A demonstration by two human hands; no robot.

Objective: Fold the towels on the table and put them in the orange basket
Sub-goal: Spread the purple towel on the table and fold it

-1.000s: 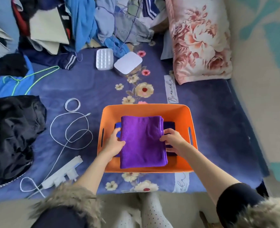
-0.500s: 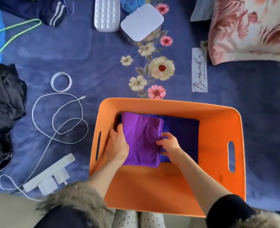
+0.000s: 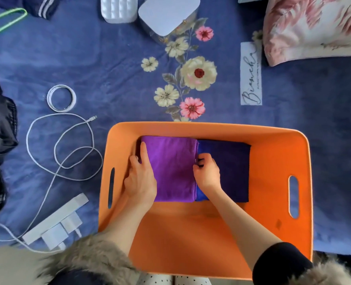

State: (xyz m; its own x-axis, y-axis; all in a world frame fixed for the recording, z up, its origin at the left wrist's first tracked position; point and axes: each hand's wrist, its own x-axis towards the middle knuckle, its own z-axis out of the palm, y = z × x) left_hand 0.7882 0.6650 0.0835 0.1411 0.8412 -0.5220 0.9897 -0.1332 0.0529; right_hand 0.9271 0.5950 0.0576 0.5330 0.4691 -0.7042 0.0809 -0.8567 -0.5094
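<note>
- Covering the frame, a blue floral bed (image 3: 88, 64) carries an orange basket (image 3: 277, 161) at its near edge.
- Inside, against the basket's far wall, a folded purple towel (image 3: 170, 167) lies partly over a darker folded violet towel (image 3: 232, 171).
- Both look soft, light and limp; best held at the folded edges so layers stay together.
- The left hand (image 3: 139, 179) rests flat, fingers straight, on the purple towel's left edge.
- The right hand (image 3: 207, 173) pinches its right edge, fingers curled.
</note>
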